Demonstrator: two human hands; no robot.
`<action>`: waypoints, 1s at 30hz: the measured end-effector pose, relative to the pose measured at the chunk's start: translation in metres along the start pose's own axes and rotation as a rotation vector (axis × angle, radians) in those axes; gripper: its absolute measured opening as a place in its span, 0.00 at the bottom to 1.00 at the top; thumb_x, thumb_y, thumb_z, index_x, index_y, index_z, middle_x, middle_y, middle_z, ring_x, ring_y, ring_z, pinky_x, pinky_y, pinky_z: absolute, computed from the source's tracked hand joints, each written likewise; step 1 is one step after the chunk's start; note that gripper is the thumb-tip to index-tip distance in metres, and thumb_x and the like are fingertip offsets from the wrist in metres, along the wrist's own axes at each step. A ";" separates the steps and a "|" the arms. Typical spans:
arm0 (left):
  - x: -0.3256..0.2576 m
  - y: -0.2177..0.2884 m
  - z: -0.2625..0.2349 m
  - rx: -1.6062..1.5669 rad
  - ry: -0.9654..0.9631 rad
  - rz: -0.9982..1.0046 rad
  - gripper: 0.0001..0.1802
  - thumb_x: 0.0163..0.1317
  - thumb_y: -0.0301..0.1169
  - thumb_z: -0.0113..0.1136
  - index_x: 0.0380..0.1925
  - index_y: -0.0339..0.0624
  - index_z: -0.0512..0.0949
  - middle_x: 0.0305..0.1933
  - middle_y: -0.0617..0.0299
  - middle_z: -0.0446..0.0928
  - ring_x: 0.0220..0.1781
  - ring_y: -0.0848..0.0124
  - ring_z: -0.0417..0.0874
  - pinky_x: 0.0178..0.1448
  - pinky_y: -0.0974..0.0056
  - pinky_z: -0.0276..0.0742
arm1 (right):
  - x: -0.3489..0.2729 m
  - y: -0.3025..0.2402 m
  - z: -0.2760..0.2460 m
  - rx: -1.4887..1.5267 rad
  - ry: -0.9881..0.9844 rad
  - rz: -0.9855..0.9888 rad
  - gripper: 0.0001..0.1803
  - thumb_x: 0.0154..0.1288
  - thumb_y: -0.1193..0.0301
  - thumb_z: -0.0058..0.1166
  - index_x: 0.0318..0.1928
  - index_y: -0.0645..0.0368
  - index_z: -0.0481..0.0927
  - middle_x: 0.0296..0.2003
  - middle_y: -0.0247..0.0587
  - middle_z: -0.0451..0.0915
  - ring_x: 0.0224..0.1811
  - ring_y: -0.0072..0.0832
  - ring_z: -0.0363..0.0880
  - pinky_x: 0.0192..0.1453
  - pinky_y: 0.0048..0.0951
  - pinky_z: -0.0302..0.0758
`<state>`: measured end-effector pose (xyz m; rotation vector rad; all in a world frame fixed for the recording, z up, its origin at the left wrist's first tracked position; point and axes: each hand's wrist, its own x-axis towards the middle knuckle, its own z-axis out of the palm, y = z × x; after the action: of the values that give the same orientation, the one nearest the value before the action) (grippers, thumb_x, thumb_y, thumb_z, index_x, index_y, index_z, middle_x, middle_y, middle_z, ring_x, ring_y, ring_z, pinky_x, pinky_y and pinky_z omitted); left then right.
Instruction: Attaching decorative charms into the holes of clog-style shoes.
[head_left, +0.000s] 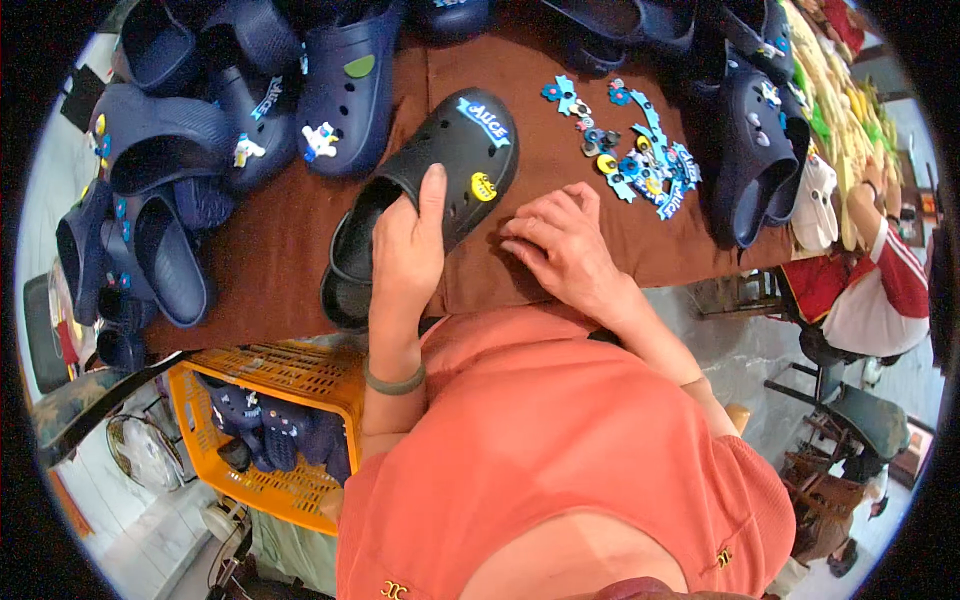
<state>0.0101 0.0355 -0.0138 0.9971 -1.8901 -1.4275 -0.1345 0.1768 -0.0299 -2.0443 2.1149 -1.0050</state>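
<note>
My left hand (408, 240) is closed on a black clog (445, 150), its fingers inside the opening and its thumb over the top. The clog lies tilted above the brown cloth, toe pointing away and right. On its toe sit a blue banner-shaped charm (485, 121) and a round yellow charm (483, 187). Just right of the clog, my right hand (565, 245) is closed, fingers bent toward the thumb near the cloth; whatever its fingertips hold is hidden. Beyond that hand lies a loose pile of colourful shoe charms (648, 172), mostly blue, with some yellow and white.
Navy clogs (345, 90) crowd the table's left and far sides; another navy pair (755, 150) stands at right beside a white clog (815, 205). Below the table edge, a yellow crate (275, 370) holds more navy clogs. A co-worker's arm (880, 230) shows at far right.
</note>
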 end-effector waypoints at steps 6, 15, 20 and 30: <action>-0.001 -0.002 0.001 0.013 -0.006 -0.025 0.27 0.74 0.50 0.45 0.39 0.34 0.79 0.31 0.63 0.77 0.33 0.73 0.75 0.40 0.66 0.70 | -0.015 0.046 -0.034 -0.249 0.126 0.228 0.03 0.55 0.71 0.64 0.32 0.50 0.82 0.35 0.32 0.81 0.45 0.32 0.77 0.60 0.45 0.57; -0.001 0.003 0.000 0.050 0.000 -0.022 0.28 0.75 0.46 0.43 0.39 0.26 0.78 0.37 0.35 0.79 0.41 0.42 0.80 0.45 0.52 0.73 | -0.022 0.104 -0.063 -0.494 0.290 0.315 0.04 0.60 0.68 0.62 0.36 0.49 0.85 0.35 0.30 0.82 0.43 0.31 0.78 0.56 0.40 0.60; -0.002 0.007 -0.002 0.062 -0.015 -0.075 0.28 0.76 0.45 0.42 0.37 0.26 0.78 0.36 0.33 0.77 0.41 0.40 0.79 0.43 0.50 0.72 | 0.008 0.094 -0.044 -0.518 0.162 0.268 0.10 0.60 0.64 0.61 0.43 0.48 0.85 0.38 0.32 0.81 0.47 0.33 0.75 0.58 0.44 0.59; -0.002 -0.004 0.001 -0.032 0.089 0.025 0.29 0.77 0.44 0.35 0.37 0.28 0.77 0.39 0.32 0.77 0.46 0.35 0.75 0.47 0.44 0.70 | 0.012 0.089 -0.030 -0.608 0.067 0.172 0.12 0.57 0.71 0.62 0.44 0.51 0.81 0.42 0.35 0.81 0.49 0.35 0.75 0.65 0.49 0.56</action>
<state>0.0111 0.0367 -0.0182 1.0019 -1.8042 -1.3726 -0.2287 0.1716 -0.0424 -1.9938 2.8370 -0.4396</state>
